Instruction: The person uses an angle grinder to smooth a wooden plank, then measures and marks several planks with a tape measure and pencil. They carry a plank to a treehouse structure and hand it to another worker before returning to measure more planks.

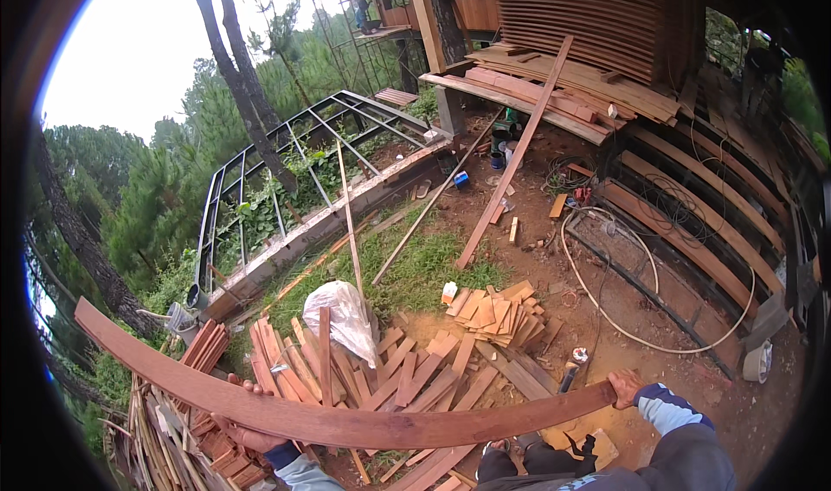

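A long reddish-brown wooden plank (372, 425) stretches across the view in front of me, its far-left end raised. My left hand (245, 437) is closed round the plank left of its middle, with fingertips over the upper edge and the rest below. At the right end, my right hand (625, 389) grips the plank from above and the side. Beneath it, many cut boards (424, 378) lie loosely heaped on the ground. A dark handheld power tool (570, 375) rests near my right hand, apart from it.
Short wood pieces (498, 311) are piled ahead, beside a whitish plastic bag (339, 314). A long board (519, 149) leans on a plank stack (563, 84). A pale hose (597, 296) loops over the dirt at right, near a white bucket (757, 363). A black metal frame (294, 141) stands left.
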### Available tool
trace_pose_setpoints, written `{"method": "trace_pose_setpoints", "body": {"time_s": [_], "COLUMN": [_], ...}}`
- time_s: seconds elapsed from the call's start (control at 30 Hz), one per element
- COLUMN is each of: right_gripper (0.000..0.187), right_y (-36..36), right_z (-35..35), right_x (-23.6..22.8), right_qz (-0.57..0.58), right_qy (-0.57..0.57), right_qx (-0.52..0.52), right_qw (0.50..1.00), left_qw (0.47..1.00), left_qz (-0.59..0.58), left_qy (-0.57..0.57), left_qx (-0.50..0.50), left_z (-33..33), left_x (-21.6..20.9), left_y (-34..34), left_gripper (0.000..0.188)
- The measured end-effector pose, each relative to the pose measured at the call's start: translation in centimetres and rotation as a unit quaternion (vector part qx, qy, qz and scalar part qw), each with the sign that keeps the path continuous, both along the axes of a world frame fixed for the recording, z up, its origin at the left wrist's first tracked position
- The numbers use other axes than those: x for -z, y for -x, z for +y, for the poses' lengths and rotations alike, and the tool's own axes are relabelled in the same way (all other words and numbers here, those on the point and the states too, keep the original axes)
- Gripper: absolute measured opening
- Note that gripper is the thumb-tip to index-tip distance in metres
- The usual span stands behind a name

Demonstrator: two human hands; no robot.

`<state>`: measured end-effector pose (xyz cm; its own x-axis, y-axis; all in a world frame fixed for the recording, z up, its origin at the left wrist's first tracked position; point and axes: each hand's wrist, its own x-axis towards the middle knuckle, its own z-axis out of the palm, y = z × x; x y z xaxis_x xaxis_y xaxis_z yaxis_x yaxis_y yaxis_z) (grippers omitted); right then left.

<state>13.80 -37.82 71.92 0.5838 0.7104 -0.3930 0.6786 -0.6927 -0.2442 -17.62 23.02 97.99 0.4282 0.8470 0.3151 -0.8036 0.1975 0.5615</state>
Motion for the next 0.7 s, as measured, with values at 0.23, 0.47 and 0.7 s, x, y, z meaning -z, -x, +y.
{"method": "trace_pose_setpoints", "body": {"time_s": [0.23, 0.47, 0.7], "right_gripper": [0.052, 0.062, 0.087], "right_y": [10.3, 20.9, 17.2], "right_z": [-15.3, -22.6, 3.9], "right_x": [-5.7, -17.0, -21.8], "right_qz": [-0.055, -0.058, 0.102], "right_qy": [0.113, 0.200, 0.079], "right_qx": [0.238, 0.430, 0.247], "right_qw": [0.963, 0.879, 0.960], "left_qw": [0.947, 0.860, 0.797], "left_qz": [0.139, 0.250, 0.370], "left_qy": [0.264, 0.383, 0.425], "left_qx": [0.118, 0.226, 0.218], "left_z": [-3.5, -11.7, -20.3], "left_x": [17.6, 24.2, 23.6], "left_y": [-6.2, -12.2, -16.3], "left_gripper": [0.037, 0.023, 0.021]}}
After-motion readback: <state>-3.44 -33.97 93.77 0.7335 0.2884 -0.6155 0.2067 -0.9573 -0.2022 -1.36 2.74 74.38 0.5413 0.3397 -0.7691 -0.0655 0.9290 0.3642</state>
